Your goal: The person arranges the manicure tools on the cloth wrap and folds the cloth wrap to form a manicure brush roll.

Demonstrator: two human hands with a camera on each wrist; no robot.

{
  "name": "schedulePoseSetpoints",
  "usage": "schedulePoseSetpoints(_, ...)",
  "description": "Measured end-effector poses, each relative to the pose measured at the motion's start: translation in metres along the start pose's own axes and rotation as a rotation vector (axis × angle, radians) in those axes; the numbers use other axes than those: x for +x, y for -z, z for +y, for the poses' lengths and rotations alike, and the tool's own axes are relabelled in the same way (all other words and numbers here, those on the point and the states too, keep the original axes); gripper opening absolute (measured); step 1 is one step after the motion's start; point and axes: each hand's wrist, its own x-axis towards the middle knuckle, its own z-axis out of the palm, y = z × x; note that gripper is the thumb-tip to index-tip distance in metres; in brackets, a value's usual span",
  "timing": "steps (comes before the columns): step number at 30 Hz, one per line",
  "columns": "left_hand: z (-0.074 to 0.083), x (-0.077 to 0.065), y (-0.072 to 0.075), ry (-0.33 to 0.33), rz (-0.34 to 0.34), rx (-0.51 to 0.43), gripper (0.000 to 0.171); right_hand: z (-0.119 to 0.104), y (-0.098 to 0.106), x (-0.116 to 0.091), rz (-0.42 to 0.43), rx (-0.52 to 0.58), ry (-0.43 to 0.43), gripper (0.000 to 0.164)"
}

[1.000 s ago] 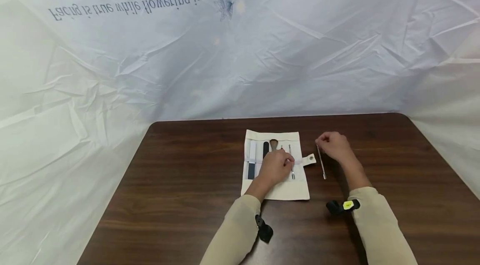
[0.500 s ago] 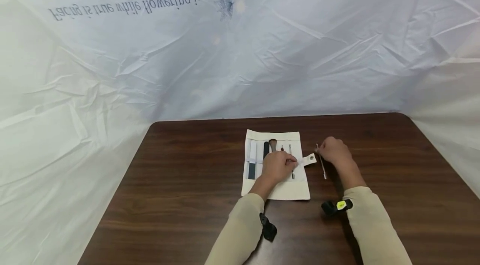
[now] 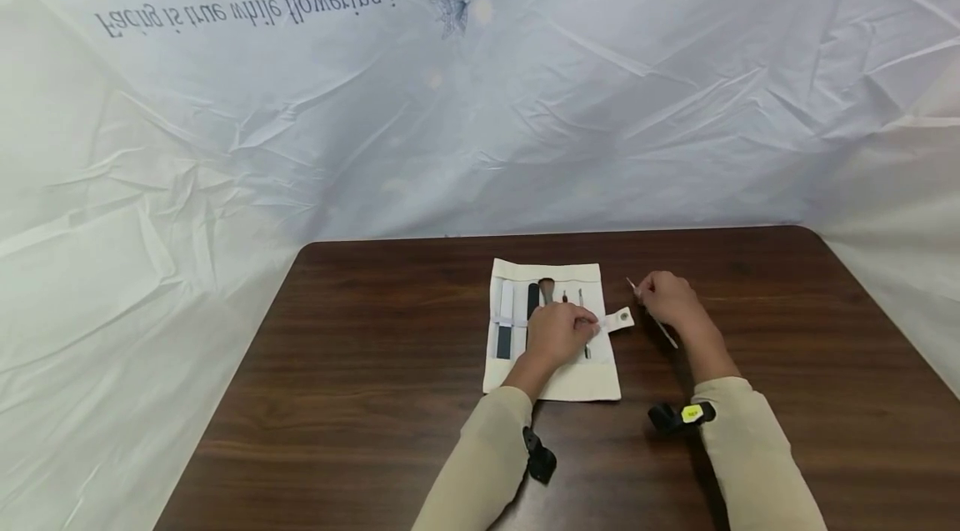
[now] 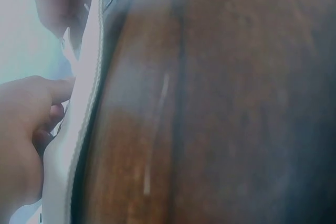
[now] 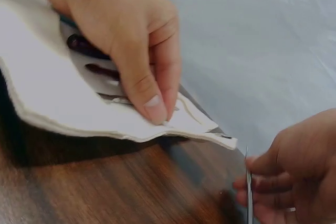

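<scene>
An off-white fabric tool case (image 3: 588, 383) lies unfolded on the table. My left hand (image 3: 557, 337) reaches over it and pinches its thin white elastic band (image 3: 517, 322) near the right side, thumb against forefinger. Farther right, my right hand (image 3: 670, 298) holds a slim metal cuticle pusher (image 5: 249, 192) between thumb and fingers, slanting with its far tip toward the back left. Under the band sit a white-and-dark nail file (image 3: 506, 302), a black file (image 3: 533, 296), a brush (image 3: 547, 289) and thin metal tools (image 3: 587, 353), partly hidden by the left hand.
A snap strap (image 3: 619, 319) sticks out from the case's right edge toward the right hand. The dark wooden table (image 3: 360, 398) has rounded far corners. White printed sheeting (image 3: 525, 139) hangs behind it.
My left hand has shifted slightly right along the band. In my right hand the cuticle pusher has turned from nearly upright in view to a stronger slant, its near end swinging right.
</scene>
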Motion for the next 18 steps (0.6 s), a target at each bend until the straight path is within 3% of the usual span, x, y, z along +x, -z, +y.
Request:
schedulePoseSetpoints(4,0.0,0.0,0.0,0.013,0.018,0.0,0.016,0.001,0.0,0.005,0.078,0.101,0.066,0.027)
schedulePoseSetpoints(9,-0.001,0.0,0.001,0.019,0.015,-0.016,0.013,-0.005,0.0,0.008,0.255,0.161,0.175,0.03)
schedulePoseSetpoints(12,-0.002,0.0,0.001,0.019,0.017,-0.016,0.012,-0.012,0.001,0.012,0.332,0.258,0.226,0.031)
schedulePoseSetpoints(15,-0.003,0.0,0.001,0.016,0.016,-0.018,0.012,-0.02,0.001,0.017,0.334,0.416,0.241,0.034)
schedulePoseSetpoints(18,-0.003,0.0,-0.001,0.004,0.017,-0.018,0.013,-0.03,0.0,0.018,0.281,0.529,0.231,0.036)
